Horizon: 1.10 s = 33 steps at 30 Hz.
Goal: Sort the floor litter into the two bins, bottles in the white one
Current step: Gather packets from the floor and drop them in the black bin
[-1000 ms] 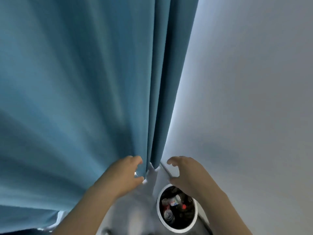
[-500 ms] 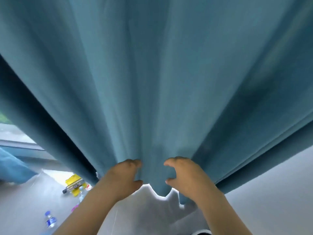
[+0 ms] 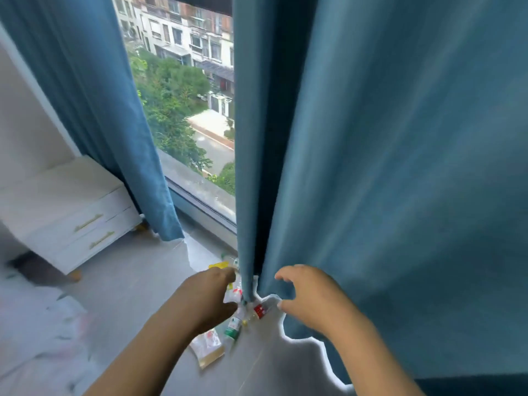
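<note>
Litter lies on the grey floor at the foot of the blue curtain point(image 3: 400, 195). It includes a green-labelled bottle point(image 3: 233, 328), a red-labelled bottle point(image 3: 260, 310), a clear packet point(image 3: 208, 348) and a yellow wrapper point(image 3: 218, 265). My left hand point(image 3: 205, 298) hovers above the pile, fingers loosely curled and holding nothing. My right hand point(image 3: 311, 298) floats just right of the bottles, in front of the curtain hem, likewise loosely curled around nothing. Neither bin is in view.
A white drawer cabinet point(image 3: 65, 212) on short legs stands at the left. A second curtain panel point(image 3: 94, 110) hangs beside the tall window point(image 3: 188, 110). Blurred pale material point(image 3: 43, 338) covers the floor at the lower left.
The view swung left, away from the white bin and wall, across the curtain to the window and floor litter. Both hands kept their loosely curled pose.
</note>
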Tool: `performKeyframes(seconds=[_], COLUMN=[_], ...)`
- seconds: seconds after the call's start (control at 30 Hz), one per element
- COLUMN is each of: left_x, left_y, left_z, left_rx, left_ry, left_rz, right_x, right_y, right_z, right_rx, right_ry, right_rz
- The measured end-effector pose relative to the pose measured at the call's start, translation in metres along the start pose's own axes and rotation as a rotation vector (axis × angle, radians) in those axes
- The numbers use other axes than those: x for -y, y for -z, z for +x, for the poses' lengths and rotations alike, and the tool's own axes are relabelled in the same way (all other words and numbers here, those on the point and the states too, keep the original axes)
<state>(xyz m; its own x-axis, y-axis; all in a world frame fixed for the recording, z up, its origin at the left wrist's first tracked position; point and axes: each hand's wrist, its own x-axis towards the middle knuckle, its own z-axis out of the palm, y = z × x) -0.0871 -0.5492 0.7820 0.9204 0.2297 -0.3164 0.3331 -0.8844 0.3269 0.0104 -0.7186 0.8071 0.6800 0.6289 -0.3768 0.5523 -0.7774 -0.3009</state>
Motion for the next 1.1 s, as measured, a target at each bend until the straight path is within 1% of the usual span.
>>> performKeyframes(seconds=[0.13, 0.33, 0.67, 0.87, 1.1], left_x=[0.040, 0.079, 0.121, 0.162, 0.237], left_y=[0.001, 0.004, 0.000, -0.036, -0.121], left_z=[-0.004, 0.004, 0.080, 0.119, 0.143], left_rx=[-0.004, -0.019, -0.025, -0.004, 0.057], left_ry=[0.130, 0.275, 0.539, 0.679, 0.787], left_rz=[-0.067, -0.154, -0.295, -0.353, -0.367], right_x=[0.034, 0.059, 0.068, 0.073, 0.074], right_y=[-0.002, -0.002, 0.001, -0.044, -0.141], right_z=[0.038, 0.094, 0.228, 0.311, 0.382], right_rx=[0.051, 0.117, 0.271, 0.360, 0.406], right_ry=[0.099, 0.209, 0.404, 0.537, 0.544], right_rz=[-0.066, -0.121, -0.216, -0.321, -0.342])
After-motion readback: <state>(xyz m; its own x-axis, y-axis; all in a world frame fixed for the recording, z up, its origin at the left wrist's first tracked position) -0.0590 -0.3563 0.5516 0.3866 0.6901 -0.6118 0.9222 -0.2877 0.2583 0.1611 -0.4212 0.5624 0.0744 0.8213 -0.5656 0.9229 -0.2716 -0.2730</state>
